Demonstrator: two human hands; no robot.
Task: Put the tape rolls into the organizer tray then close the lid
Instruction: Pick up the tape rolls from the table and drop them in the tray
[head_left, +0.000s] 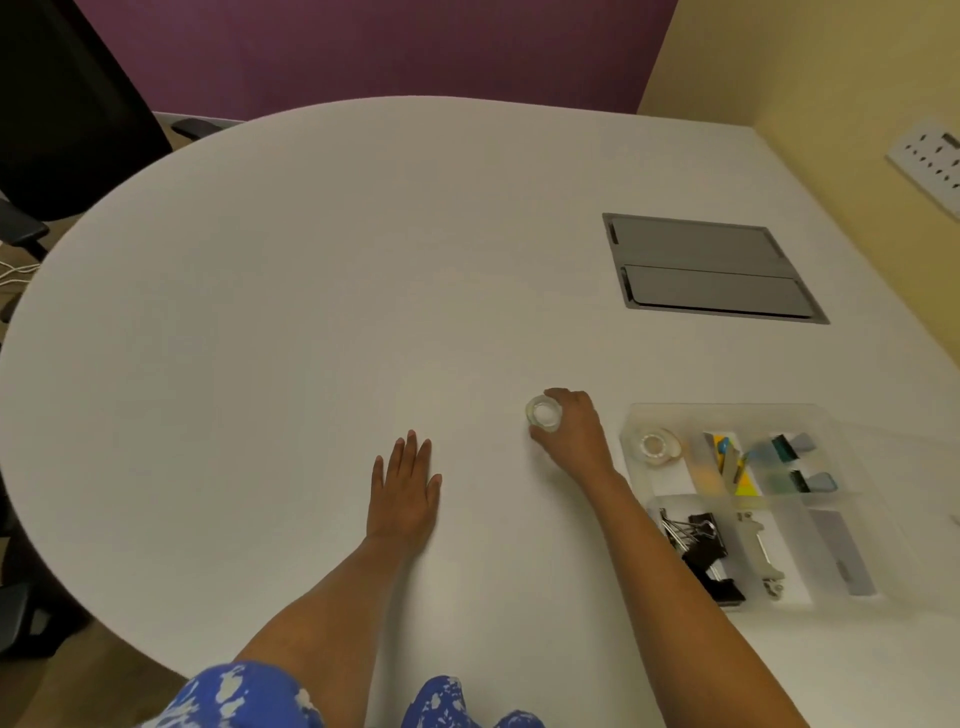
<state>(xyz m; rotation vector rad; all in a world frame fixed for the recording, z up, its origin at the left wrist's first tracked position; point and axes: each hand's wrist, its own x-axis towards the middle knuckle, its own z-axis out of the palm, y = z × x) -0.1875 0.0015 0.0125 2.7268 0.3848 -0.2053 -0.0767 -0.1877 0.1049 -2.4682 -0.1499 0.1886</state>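
My right hand (574, 434) grips a small clear tape roll (543, 413) just above the white table, left of the organizer tray. The clear plastic organizer tray (639, 483) lies at the right, with its transparent lid (904, 467) swung open to the right. A second clear tape roll (655, 446) rests in the tray's near-left compartment. My left hand (404, 486) lies flat on the table, palm down, fingers spread, holding nothing.
Other tray compartments hold black binder clips (698, 543), colourful sticky tabs (727, 460), clips and a metal tool (761, 556). A grey cable hatch (706, 267) is set into the table at the back right. A black chair (67, 104) stands at the far left.
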